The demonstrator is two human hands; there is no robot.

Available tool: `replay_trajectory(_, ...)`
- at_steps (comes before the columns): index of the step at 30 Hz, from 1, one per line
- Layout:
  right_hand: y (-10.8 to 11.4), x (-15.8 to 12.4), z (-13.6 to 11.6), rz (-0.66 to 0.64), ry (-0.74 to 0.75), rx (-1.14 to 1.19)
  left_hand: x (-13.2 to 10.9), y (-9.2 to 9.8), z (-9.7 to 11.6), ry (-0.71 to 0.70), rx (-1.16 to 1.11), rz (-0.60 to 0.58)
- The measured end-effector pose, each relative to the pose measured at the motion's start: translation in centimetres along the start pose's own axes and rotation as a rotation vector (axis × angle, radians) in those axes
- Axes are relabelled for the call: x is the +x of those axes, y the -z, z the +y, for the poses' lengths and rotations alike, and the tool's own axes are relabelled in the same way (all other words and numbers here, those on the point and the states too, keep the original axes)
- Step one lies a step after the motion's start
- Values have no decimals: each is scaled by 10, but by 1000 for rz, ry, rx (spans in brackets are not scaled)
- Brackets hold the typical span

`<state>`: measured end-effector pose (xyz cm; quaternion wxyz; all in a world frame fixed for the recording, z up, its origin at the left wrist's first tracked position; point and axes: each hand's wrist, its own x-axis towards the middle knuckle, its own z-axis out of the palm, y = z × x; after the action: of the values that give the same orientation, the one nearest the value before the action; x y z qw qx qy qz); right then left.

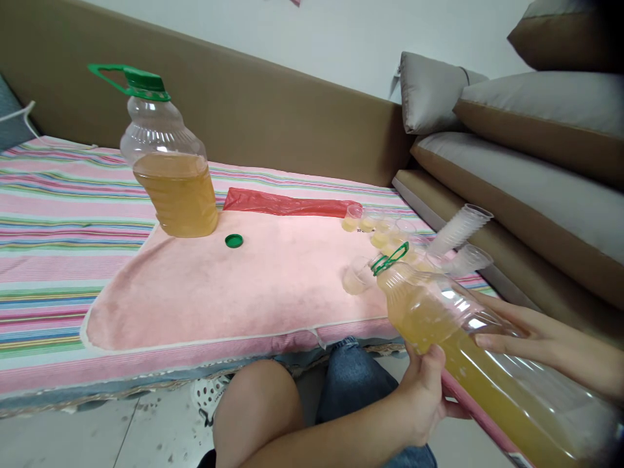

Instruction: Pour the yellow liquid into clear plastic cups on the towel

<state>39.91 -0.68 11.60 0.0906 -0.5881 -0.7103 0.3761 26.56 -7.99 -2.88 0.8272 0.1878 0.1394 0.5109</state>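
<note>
A big clear plastic bottle [439, 318] of yellowish liquid lies tilted across the right side, its neck pointing left. My left hand [424, 390] grips it from below, near the shoulder. From the right, my right hand [517, 331] holds its upper side. A green ring handle [391, 259] circles the uncapped neck, whose mouth is at a clear plastic cup [355, 278]. I cannot tell whether liquid is flowing. Behind the neck stand several small cups [380, 235] with yellowish liquid. A stack of cups [461, 229] leans beside them.
Another large bottle [180, 195], capped in green and partly full, stands at left. A loose green cap [234, 241] lies near it on the pink cloth [273, 279]. Behind is a red plastic bag [287, 203]. Grey-brown cushions [546, 162] are piled at right. The bed edge [205, 354] is before my knees.
</note>
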Motion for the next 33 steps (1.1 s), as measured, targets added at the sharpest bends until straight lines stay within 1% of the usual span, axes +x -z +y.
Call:
replay_trajectory(3, 4, 2, 6, -112, -40, 59, 0, 1, -1, -10, -22, -4)
replay_trajectory(5, 6, 3, 9, -131, -51, 65, -1, 1, -1, -13, -27, -5)
replay_trajectory(10, 7, 3, 8, -131, -69, 67, -1, 0, 0, 4, -17, 7)
replay_trajectory(15, 5, 1, 2, -87, -40, 23, -1, -2, 2, 13, -17, 25)
replay_trajectory(22, 6, 2, 3, -61, -28, -19, -2, -3, 3, -2, 3, 1)
replay_trajectory(27, 7, 3, 5, -61, -14, -13, -1, -4, 4, 22, 33, 14)
replay_trajectory(33, 4, 1, -1, -39, -30, -30, 0, -2, 2, 22, 29, 9)
